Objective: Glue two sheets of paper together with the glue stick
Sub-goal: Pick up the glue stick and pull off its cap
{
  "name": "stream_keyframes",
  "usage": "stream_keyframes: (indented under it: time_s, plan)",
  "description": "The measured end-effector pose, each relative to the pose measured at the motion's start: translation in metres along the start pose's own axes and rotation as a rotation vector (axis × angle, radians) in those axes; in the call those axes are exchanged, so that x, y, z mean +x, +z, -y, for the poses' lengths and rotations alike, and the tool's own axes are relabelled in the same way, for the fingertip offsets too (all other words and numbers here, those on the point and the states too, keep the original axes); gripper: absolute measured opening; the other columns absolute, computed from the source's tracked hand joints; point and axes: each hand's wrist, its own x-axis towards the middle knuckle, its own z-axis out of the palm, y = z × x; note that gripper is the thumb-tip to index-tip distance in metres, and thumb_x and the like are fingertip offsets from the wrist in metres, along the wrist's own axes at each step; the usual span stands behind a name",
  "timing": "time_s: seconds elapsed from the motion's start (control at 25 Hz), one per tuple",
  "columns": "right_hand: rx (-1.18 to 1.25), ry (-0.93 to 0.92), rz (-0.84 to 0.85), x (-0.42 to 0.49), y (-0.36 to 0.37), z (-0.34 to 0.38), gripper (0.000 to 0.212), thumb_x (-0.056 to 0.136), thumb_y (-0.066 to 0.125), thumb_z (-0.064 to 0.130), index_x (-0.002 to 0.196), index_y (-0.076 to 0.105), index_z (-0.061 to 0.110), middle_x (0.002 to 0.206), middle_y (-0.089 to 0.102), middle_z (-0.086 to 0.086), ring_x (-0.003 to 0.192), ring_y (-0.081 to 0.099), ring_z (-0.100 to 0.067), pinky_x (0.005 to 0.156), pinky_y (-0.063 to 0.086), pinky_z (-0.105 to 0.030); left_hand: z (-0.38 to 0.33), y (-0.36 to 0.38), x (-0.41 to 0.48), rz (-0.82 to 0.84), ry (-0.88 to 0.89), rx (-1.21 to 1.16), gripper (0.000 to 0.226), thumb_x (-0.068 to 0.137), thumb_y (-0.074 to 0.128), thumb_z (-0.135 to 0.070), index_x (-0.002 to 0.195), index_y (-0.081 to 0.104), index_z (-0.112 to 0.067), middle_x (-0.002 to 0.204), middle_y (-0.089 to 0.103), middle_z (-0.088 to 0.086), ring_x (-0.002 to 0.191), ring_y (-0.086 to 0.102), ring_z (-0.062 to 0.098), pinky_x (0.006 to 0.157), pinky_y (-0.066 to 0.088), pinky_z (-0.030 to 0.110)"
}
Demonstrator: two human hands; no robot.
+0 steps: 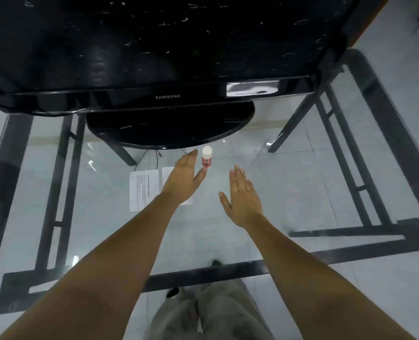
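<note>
A glue stick [206, 156] with a white cap and red label stands upright on the glass table, just in front of the monitor base. Two white printed sheets lie side by side to its left: one sheet [143, 188] shows fully, the other sheet [167, 173] is mostly covered by my left hand. My left hand [185, 177] is open and flat above that sheet, its thumb tip close beside the glue stick's bottom. My right hand [243, 197] hovers open to the right of the stick, fingers together, holding nothing.
A black Samsung monitor [166, 96] on a round base [169, 126] stands at the table's far side. The glass top [301, 182] rests on a black metal frame [203, 273]; the tiled floor and my legs show through it.
</note>
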Motion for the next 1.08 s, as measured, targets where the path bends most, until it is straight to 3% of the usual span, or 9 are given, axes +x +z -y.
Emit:
stream_keyframes:
  time_s: [0.16,0.24,0.52,0.68,0.84,0.92,1.08]
  plan:
    - [-0.041,0.001,-0.021,0.0,0.004,-0.001,0.069,0.094,0.015,0.053,0.147,-0.005,0.012,0.158,-0.007,-0.006,0.144,-0.009,-0.021,0.112,-0.007,-0.032,-0.006,0.008,0.013,-0.039,0.011,-0.02,0.051,0.094,0.047,-0.034,0.137,0.034,-0.01,0.135,0.047,0.015,0.123,0.044,0.03,0.098,0.036,0.032]
    - [-0.03,-0.011,-0.029,0.001,0.007,-0.002,0.07,0.094,0.014,0.054,0.147,-0.005,0.013,0.158,-0.007,-0.006,0.144,-0.01,-0.02,0.112,-0.008,-0.032,-0.006,0.014,0.017,-0.067,0.02,-0.033,0.043,0.094,0.049,-0.032,0.129,0.042,-0.008,0.126,0.053,0.016,0.114,0.051,0.03,0.089,0.035,0.027]
    - [0.013,-0.032,0.006,0.002,0.0,-0.002,0.069,0.095,0.019,0.052,0.147,-0.003,0.011,0.158,-0.005,-0.008,0.145,-0.006,-0.023,0.113,-0.005,-0.033,-0.012,0.011,0.016,-0.067,0.007,-0.087,0.03,0.095,0.046,-0.027,0.115,0.048,-0.004,0.106,0.057,0.013,0.089,0.052,0.02,0.077,0.038,0.026]
    - [0.356,-0.036,-0.067,0.008,-0.032,-0.002,0.058,0.097,0.034,0.04,0.144,0.022,0.008,0.152,0.027,-0.013,0.14,0.024,-0.025,0.113,0.019,-0.032,-0.013,-0.002,0.002,-0.079,0.017,-0.147,0.031,0.098,0.036,-0.032,0.113,0.046,-0.007,0.1,0.052,0.011,0.08,0.053,0.022,0.068,0.043,0.027]
    - [0.652,-0.053,-0.178,0.021,-0.075,0.009,0.039,0.098,0.041,0.03,0.132,0.046,0.012,0.127,0.054,-0.008,0.112,0.051,-0.014,0.093,0.037,-0.016,-0.008,-0.014,-0.014,-0.059,0.016,-0.137,0.033,0.099,0.03,-0.035,0.114,0.046,-0.01,0.099,0.047,0.005,0.074,0.046,0.011,0.061,0.034,0.014]
    - [0.805,-0.001,-0.127,0.028,-0.093,0.019,0.033,0.097,0.042,0.032,0.121,0.056,0.016,0.115,0.062,-0.004,0.1,0.055,-0.011,0.085,0.039,-0.011,-0.007,-0.017,-0.021,-0.056,0.017,-0.16,0.033,0.099,0.03,-0.036,0.113,0.047,-0.012,0.096,0.048,0.005,0.072,0.046,0.01,0.061,0.033,0.014]
    - [0.924,0.032,0.031,0.034,-0.106,0.035,0.029,0.094,0.048,0.038,0.113,0.06,0.019,0.108,0.064,-0.002,0.101,0.058,-0.016,0.086,0.042,-0.02,-0.01,-0.022,-0.028,-0.008,0.084,-0.162,0.034,0.098,0.029,-0.038,0.113,0.047,-0.012,0.095,0.049,0.003,0.074,0.047,0.008,0.063,0.034,0.015]
